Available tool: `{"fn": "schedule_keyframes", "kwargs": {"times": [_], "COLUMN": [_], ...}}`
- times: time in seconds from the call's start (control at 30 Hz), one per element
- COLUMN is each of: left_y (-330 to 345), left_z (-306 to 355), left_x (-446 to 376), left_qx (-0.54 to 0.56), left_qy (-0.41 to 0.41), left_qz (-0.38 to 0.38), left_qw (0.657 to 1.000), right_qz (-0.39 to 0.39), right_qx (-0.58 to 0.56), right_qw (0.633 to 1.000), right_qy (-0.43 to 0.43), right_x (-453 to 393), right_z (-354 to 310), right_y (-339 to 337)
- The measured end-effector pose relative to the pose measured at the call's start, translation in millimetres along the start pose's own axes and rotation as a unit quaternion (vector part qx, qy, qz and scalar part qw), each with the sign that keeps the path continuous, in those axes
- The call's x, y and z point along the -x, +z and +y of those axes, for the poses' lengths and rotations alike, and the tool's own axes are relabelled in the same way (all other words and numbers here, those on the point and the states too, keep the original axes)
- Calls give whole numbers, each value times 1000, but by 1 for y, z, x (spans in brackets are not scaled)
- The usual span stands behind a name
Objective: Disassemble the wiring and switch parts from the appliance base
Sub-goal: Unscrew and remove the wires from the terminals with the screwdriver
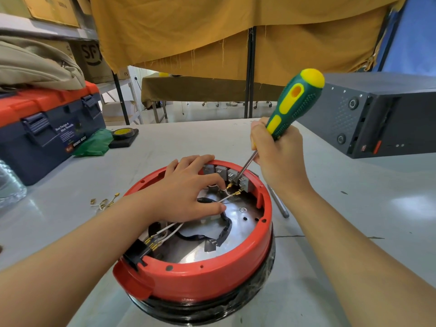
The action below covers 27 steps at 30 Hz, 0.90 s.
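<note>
Head camera looked down on the round red plastic appliance base (207, 274), upturned on the grey table (354, 232) right in front of me. My right hand (278, 147) was clenched round the green-and-yellow-handled screwdriver (296, 107), whose steel shaft slanted down and to the left, its tip meeting the row of grey switch blocks (226, 174) at the base's far rim. My left hand (188, 192) lay inside the base with fingers spread and lightly bent, holding nothing that I could make out, its fingertips just beside the thin white wires with brass spade terminals (232, 194). So the switches sat beyond both hands, nearer the right one, and I judged the prying should follow the shaft's slant. Loose brass terminals (105, 201) lay on the table to the left.
</note>
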<state>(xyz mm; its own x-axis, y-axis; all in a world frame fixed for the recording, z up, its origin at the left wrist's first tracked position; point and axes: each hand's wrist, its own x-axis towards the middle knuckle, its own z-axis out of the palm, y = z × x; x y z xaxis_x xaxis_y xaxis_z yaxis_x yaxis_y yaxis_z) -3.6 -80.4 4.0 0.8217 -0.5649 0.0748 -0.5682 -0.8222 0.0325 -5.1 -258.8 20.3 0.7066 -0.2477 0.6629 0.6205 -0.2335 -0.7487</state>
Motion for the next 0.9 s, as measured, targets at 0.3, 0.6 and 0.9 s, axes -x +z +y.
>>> {"fn": "schedule_keyframes", "kwargs": {"times": [0.3,0.6,0.9], "left_y": [-1,1,1], "left_z": [2,2,-1], "left_x": [0,1,2], "left_qx": [6,8,7], "left_qy": [-5,-3,-1], "left_qz": [2,6,3], "left_qw": [1000,1000,1000], "right_qz": [-12,-12,18], "right_qx": [-42,-50,-86], "right_qw": [997,992,994], "right_qy": [63,113,65], "right_x": [-4,-2,-9], "right_z": [4,11,5], "right_y": [-1,6,-9]}}
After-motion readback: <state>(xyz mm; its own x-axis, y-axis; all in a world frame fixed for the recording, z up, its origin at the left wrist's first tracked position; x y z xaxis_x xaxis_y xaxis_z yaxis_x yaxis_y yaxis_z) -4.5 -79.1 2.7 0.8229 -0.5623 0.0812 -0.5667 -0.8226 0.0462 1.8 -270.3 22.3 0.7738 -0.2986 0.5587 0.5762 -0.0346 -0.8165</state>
